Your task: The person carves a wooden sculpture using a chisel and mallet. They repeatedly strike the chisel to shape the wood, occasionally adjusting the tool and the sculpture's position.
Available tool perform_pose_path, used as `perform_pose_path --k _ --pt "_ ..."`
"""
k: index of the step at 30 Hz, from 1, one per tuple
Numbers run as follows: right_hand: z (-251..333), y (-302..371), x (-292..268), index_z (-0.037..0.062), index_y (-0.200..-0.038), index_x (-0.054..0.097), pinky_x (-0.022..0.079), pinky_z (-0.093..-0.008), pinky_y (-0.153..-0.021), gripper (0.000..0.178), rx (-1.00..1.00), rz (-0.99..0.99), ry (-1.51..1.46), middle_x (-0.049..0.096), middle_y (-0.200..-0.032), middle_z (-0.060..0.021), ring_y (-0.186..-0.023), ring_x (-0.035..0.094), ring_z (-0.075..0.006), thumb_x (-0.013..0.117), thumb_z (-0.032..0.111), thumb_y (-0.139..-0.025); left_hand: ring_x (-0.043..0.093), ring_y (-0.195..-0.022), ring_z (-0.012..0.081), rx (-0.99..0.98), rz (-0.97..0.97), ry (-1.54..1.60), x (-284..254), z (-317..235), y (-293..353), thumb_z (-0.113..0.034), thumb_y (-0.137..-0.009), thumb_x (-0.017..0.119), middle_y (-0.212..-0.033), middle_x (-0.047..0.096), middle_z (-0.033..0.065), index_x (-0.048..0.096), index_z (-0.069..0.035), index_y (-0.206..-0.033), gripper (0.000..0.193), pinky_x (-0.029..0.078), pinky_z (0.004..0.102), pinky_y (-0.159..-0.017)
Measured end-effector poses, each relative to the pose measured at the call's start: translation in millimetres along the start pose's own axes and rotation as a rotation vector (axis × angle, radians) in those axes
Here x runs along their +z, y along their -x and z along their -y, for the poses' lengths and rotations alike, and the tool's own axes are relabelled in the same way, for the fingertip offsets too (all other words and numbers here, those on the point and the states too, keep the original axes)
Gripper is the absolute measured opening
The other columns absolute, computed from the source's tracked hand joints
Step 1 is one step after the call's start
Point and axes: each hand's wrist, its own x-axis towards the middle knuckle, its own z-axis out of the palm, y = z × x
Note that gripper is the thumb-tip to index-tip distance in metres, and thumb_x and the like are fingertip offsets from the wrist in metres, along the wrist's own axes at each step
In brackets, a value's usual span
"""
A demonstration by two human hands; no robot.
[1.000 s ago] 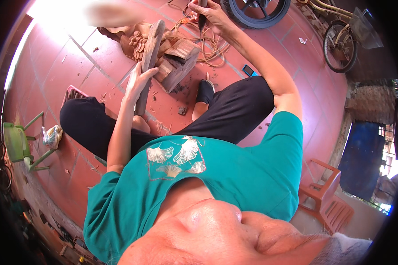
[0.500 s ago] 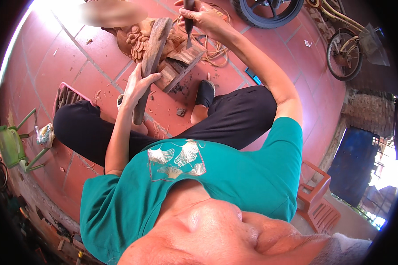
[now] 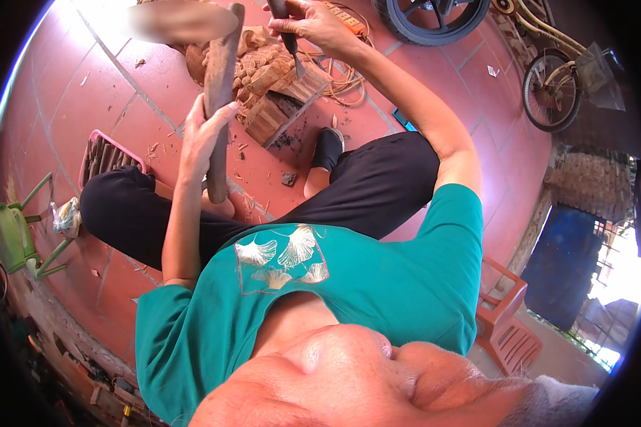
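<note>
My left hand [image 3: 201,135] is closed round a long wooden mallet [image 3: 222,71], a plain club-like stick held nearly upright over the floor. Between the fingers of my right hand [image 3: 319,27] is a chisel [image 3: 289,41] with a dark handle, its blade pointing down. The blade's tip is at the top of a carved wood piece [image 3: 267,114], though whether it touches I cannot tell. Rounded, scale-like carving covers the far part of this piece, and its near end is a rough block. The mallet hides some of the carving, and its far left is blurred.
Beside my left knee lies a pink-rimmed tray [image 3: 112,154] of chisel-like tools. A green stool [image 3: 14,238] stands at left. Cable [image 3: 349,89] and a power strip [image 3: 345,20] lie beyond the carving, near a wheel [image 3: 434,18]. Wood chips litter the tiles; a blue phone-like object [image 3: 404,119] lies right.
The mallet has swung left, away from the chisel, and stands more upright. My right hand has shifted slightly left, and the chisel handle leans further left.
</note>
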Motion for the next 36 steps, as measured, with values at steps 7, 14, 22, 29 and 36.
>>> perform_pose_path --k 7,14,22,29,36 --pt "19.9 -2.3 9.2 0.0002 -0.123 0.065 0.056 -0.029 -0.078 0.043 0.042 -0.013 0.188 0.073 -0.102 -0.0102 -0.085 0.07 -0.0138 0.078 0.021 -0.088 0.055 -0.058 0.0065 0.08 0.12 -0.141 -30.2 -79.7 3.2 -0.032 -0.092 0.072 -0.076 0.056 -0.0008 0.059 -0.003 -0.113 0.038 0.046 0.0226 -0.049" --pt "9.8 0.4 1.0 0.0016 -0.116 0.069 0.053 -0.0306 -0.08 0.038 0.08 -0.009 0.31 0.073 -0.098 -0.0083 -0.084 0.069 -0.0134 0.078 0.025 -0.088 0.053 -0.06 0.006 0.216 0.144 -0.323 -43.1 -109.1 -30.7 -0.038 -0.092 0.071 -0.077 0.056 -0.0009 0.058 -0.002 -0.123 0.05 0.047 0.0226 -0.053" --pt "1.9 2.4 -1.7 -0.0003 -0.116 0.067 0.055 -0.0296 -0.075 0.03 0.125 -0.053 0.129 0.071 -0.097 -0.0071 -0.08 0.068 -0.0131 0.075 0.013 -0.09 0.055 -0.053 0.008 0.161 0.185 -0.118 -33.8 -97.0 -24.7 -0.032 -0.091 0.073 -0.072 0.058 0.0008 0.051 -0.004 -0.14 0.061 0.046 0.023 -0.05" --pt "-11.0 -1.2 -11.8 -0.0026 -0.112 0.066 0.057 -0.0284 -0.073 0.031 0.1 -0.007 0.139 0.071 -0.098 -0.0077 -0.083 0.069 -0.0138 0.076 0.014 -0.088 0.058 -0.051 0.01 0.296 0.099 -0.172 -36.8 -106.6 -34.7 -0.028 -0.091 0.072 -0.075 0.062 0.0036 0.036 -0.007 -0.155 0.077 0.046 0.024 -0.045" --pt "-6.0 -0.9 -8.5 -0.0029 -0.115 0.067 0.056 -0.0288 -0.076 0.035 0.071 -0.007 0.235 0.072 -0.099 -0.0089 -0.085 0.069 -0.0134 0.076 0.016 -0.088 0.062 -0.06 0.0111 0.282 0.091 -0.209 -40.0 -107.6 -44.7 -0.031 -0.09 0.072 -0.084 0.064 0.0059 0.036 -0.007 -0.155 0.078 0.049 0.0248 -0.052"
